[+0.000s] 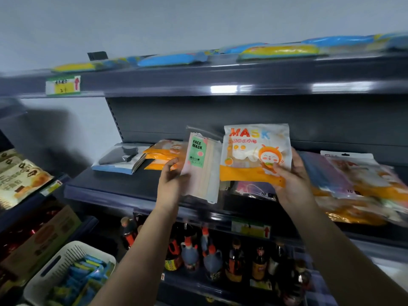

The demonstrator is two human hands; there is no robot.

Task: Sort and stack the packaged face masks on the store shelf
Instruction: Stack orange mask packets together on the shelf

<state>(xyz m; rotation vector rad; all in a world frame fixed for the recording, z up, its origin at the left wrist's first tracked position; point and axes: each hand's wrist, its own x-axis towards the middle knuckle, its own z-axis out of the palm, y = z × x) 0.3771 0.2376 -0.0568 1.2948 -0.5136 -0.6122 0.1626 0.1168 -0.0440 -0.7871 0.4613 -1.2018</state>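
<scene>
1. Shelf point(114, 186), left end: one dark mask pack point(120, 159) lying flat; beside it an orange stack point(162, 154), seemingly three packs, grouped by kind.
2. Left hand point(171, 184): pinches one green-labelled "FACE MASK" pack point(202, 167), held upright, probably for reading.
3. Right hand point(291, 180): grips one orange "MASK" pack point(254, 153), label facing the viewer, likely for comparison.
4. Right end: unsorted heap point(357, 186), count unclear.

The dark shelf point(123, 184) holds a black mask pack point(120, 160) left, orange packs point(162, 156) beside it, and a messy pile point(357, 186) right.
</scene>
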